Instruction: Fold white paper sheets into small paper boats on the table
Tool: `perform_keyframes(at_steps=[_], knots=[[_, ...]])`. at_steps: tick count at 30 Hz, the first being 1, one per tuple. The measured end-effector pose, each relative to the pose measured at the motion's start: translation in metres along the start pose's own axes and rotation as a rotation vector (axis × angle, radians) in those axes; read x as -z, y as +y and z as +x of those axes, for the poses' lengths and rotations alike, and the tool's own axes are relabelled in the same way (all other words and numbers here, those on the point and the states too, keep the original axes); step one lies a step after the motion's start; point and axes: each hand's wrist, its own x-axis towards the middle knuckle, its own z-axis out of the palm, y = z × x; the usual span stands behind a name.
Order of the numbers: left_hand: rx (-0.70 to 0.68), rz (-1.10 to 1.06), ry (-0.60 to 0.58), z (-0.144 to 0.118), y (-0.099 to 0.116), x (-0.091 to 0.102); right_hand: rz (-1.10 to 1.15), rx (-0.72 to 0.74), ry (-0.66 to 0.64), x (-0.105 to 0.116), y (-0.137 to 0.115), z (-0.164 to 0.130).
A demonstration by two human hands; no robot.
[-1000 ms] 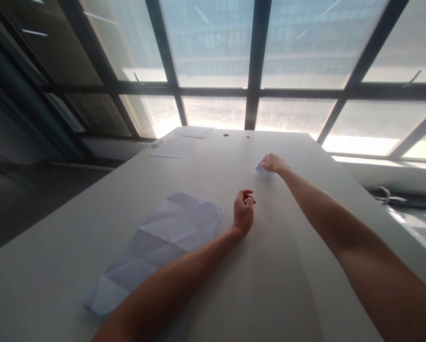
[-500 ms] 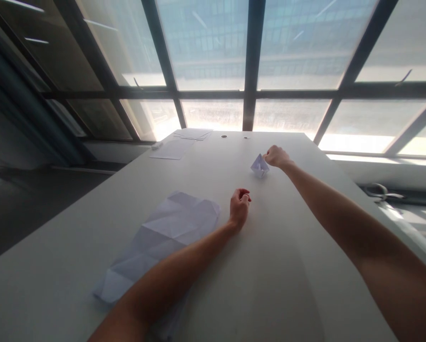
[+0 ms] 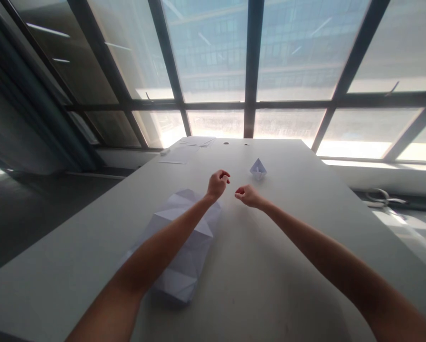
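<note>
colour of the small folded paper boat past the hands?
White, plain, no print; the paper boat shows best in the head view.

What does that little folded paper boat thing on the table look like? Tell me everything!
The little paper boat is folded from white paper, with a pointed peak in the middle and a low hull below, its creases sharp. It stands upright on the far part of the grey table, near the window end. Nothing touches it but the tabletop: the right hand is closest, nearer the camera, loosely curled and apart from it. It casts a small shadow on the table.
</note>
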Motion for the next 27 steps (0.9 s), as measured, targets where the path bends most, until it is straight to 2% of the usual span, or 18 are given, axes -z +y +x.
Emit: perform_keyframes(at_steps=[3,6,9,12,16,20,24,27], knots=[[-0.034,0.072,0.064,-0.008,-0.009,0.039,0.075,0.031,-0.021,-0.037,-0.021,-0.003],[-0.091,0.206,0.166,-0.024,-0.020,0.064,0.136,0.016,-0.006,-0.060,-0.037,-0.001],[-0.125,0.271,0.236,-0.038,-0.027,0.071,0.192,0.005,0.032,-0.070,-0.044,0.002],[-0.153,0.328,0.207,-0.047,-0.026,0.070,0.236,0.023,0.091,-0.070,-0.045,0.004],[-0.219,0.376,0.153,-0.048,-0.012,0.073,0.287,0.035,0.167,-0.062,-0.044,0.001],[-0.277,0.396,0.145,-0.043,0.004,0.076,0.504,0.029,0.178,-0.043,-0.032,-0.004],[-0.352,0.411,0.093,-0.046,0.005,0.057,0.562,0.041,0.255,-0.005,0.006,-0.008],[-0.407,0.460,-0.043,-0.059,-0.007,0.032,0.444,-0.014,0.284,0.032,0.050,-0.018]])
